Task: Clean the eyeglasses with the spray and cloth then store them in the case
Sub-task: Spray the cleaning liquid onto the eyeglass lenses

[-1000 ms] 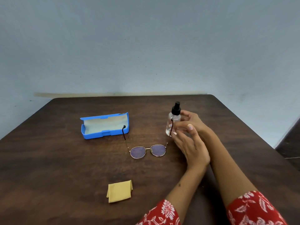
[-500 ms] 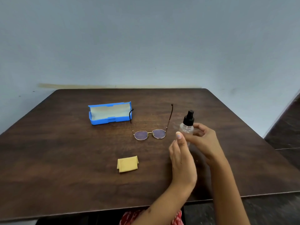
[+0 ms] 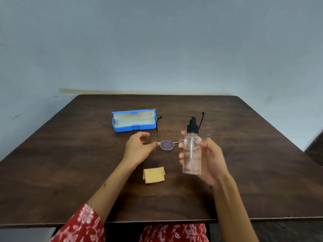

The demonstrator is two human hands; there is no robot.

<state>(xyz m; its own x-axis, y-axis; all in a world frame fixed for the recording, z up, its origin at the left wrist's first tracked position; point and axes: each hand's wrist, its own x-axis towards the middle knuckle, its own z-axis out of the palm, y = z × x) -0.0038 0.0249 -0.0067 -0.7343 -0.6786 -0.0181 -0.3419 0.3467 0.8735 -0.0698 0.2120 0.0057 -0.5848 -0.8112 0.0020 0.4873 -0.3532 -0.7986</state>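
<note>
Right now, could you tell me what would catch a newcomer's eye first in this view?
Probably the clear spray bottle, held upright above the table in the right hand near the centre. Next, the bright blue case lying open further back on the left, and the left hand reaching the eyeglasses. A folded yellow cloth lies nearest the person.

I hold the clear spray bottle (image 3: 191, 154) with its black pump top upright in my right hand (image 3: 211, 159), off the table. The gold-rimmed eyeglasses (image 3: 167, 145) lie with arms unfolded, pointing to 12 o'clock, my left hand (image 3: 138, 149) at their left hinge. The blue case (image 3: 133, 120) lies open at 11 o'clock from them, the folded yellow cloth (image 3: 153, 175) at 6 o'clock.
</note>
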